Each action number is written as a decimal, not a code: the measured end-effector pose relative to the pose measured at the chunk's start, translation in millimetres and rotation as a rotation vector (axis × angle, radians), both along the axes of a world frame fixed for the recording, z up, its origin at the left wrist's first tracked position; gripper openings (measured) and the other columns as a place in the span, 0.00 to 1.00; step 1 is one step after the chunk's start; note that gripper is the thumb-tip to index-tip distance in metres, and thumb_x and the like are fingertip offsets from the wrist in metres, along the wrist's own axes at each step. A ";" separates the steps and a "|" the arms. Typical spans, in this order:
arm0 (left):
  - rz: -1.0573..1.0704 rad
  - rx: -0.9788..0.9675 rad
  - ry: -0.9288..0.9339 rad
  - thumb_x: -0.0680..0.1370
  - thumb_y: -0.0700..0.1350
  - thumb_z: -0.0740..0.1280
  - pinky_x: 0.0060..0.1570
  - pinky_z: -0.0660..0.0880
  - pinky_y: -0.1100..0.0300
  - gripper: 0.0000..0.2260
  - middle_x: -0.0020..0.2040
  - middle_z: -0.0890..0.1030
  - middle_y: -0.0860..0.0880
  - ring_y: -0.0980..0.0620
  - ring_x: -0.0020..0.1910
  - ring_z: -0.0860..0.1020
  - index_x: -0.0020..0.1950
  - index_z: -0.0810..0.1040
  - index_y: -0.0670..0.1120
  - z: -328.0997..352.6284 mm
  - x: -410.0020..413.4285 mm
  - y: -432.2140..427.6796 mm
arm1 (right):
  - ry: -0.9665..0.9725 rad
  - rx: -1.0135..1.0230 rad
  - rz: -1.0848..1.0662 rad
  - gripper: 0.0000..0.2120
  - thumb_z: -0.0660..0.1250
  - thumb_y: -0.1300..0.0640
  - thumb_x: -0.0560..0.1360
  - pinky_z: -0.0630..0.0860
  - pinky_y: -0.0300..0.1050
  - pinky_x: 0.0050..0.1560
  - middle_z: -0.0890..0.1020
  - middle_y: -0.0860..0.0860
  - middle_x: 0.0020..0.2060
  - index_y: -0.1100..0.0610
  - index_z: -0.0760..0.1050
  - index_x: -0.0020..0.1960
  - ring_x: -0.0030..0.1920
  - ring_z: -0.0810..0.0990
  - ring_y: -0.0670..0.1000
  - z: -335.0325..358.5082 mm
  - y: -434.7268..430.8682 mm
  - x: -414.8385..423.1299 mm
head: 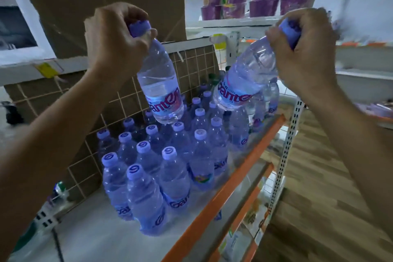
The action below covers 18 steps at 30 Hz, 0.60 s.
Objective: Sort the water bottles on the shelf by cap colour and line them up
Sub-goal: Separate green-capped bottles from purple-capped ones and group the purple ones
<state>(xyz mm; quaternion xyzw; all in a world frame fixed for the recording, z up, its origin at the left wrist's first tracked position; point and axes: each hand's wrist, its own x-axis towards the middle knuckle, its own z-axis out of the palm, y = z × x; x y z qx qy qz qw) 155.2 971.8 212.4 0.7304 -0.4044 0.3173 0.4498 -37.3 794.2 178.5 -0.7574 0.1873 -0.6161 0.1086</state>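
Left hand (114,36) grips left bottle (161,87), right hand (302,49) right bottle (244,78); caps (139,27) part-hidden.

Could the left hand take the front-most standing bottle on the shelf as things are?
Probably not yet: the left hand grips a lifted bottle by its cap, so it is full. Nothing stands in front of the front-most bottle, so the path itself looks free.
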 end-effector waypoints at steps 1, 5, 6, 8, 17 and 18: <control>-0.003 -0.014 0.005 0.73 0.49 0.70 0.35 0.66 0.77 0.12 0.47 0.78 0.56 0.59 0.43 0.76 0.55 0.80 0.48 -1.5 5.6 -14.4 | 0.000 -0.002 0.028 0.16 0.63 0.52 0.74 0.59 0.22 0.46 0.73 0.57 0.45 0.66 0.74 0.50 0.47 0.70 0.50 -3.7 -17.3 7.5; -0.031 -0.015 0.037 0.73 0.47 0.70 0.36 0.70 0.78 0.13 0.50 0.82 0.50 0.65 0.38 0.74 0.55 0.80 0.45 -6.5 29.2 -74.3 | 0.023 -0.013 0.117 0.14 0.63 0.54 0.74 0.59 0.20 0.46 0.74 0.63 0.50 0.65 0.74 0.52 0.46 0.68 0.46 -13.2 -91.2 39.1; -0.019 -0.020 0.044 0.73 0.48 0.70 0.37 0.71 0.78 0.13 0.50 0.82 0.50 0.66 0.37 0.74 0.56 0.80 0.46 -7.7 36.5 -91.2 | 0.035 -0.024 0.146 0.14 0.63 0.54 0.74 0.59 0.20 0.46 0.75 0.63 0.51 0.65 0.74 0.53 0.46 0.68 0.46 -11.7 -111.9 48.7; -0.013 -0.047 0.066 0.73 0.47 0.71 0.38 0.71 0.78 0.13 0.49 0.82 0.51 0.68 0.36 0.74 0.56 0.80 0.46 -9.9 44.3 -110.4 | 0.066 -0.054 0.192 0.15 0.64 0.54 0.74 0.59 0.19 0.46 0.75 0.63 0.50 0.66 0.74 0.52 0.45 0.69 0.46 -9.3 -139.1 63.3; 0.125 -0.084 0.133 0.72 0.48 0.71 0.39 0.75 0.73 0.11 0.43 0.82 0.56 0.65 0.39 0.78 0.54 0.81 0.48 -23.0 71.2 -205.9 | 0.400 -0.175 0.521 0.15 0.64 0.52 0.73 0.61 0.31 0.41 0.69 0.51 0.46 0.63 0.74 0.53 0.45 0.67 0.48 -18.7 -245.9 138.8; 0.138 -0.091 0.128 0.73 0.47 0.71 0.39 0.75 0.73 0.11 0.46 0.83 0.53 0.64 0.39 0.78 0.54 0.81 0.47 -24.1 70.3 -213.9 | 0.439 -0.200 0.563 0.15 0.64 0.53 0.73 0.60 0.33 0.42 0.69 0.51 0.46 0.63 0.74 0.52 0.45 0.68 0.48 -25.9 -252.5 145.2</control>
